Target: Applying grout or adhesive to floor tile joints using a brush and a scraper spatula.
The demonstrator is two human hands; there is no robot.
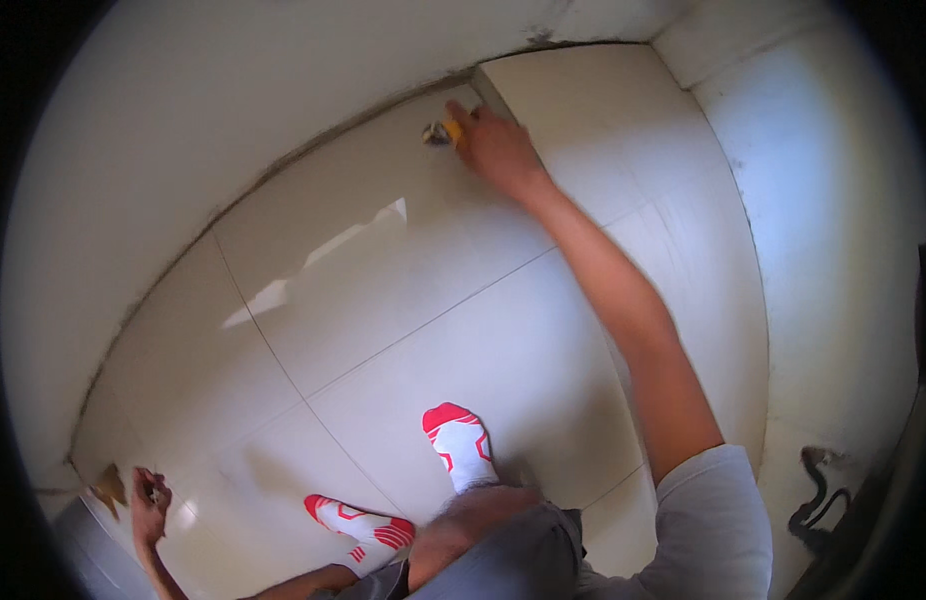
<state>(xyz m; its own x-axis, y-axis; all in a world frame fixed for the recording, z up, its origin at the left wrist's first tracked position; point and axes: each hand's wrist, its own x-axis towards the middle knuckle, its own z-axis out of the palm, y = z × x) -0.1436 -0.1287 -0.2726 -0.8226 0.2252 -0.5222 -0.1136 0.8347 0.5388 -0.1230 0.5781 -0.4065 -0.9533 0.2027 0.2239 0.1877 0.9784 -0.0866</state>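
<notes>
My right arm reaches far forward to the low step at the back wall. There my right hand (498, 150) is closed on a small yellow-and-grey object (441, 132), with one finger stretched out past it. The object is too blurred to name; its grey end points left, just over the floor tiles. At the far left, my left hand (150, 502) hangs low with its fingers curled. Something small and dark shows between them, but I cannot make it out. Beside this hand is a yellowish-brown item (110, 490) of unclear kind.
Glossy beige tiles (463, 330) cover the floor, and a raised tiled step (603, 120) lies at the back right. White walls (233, 110) curve around, with a dirty seam at their foot. My feet wear white-and-red socks (458, 445). A dark curved hose-like thing (813, 500) is at the right.
</notes>
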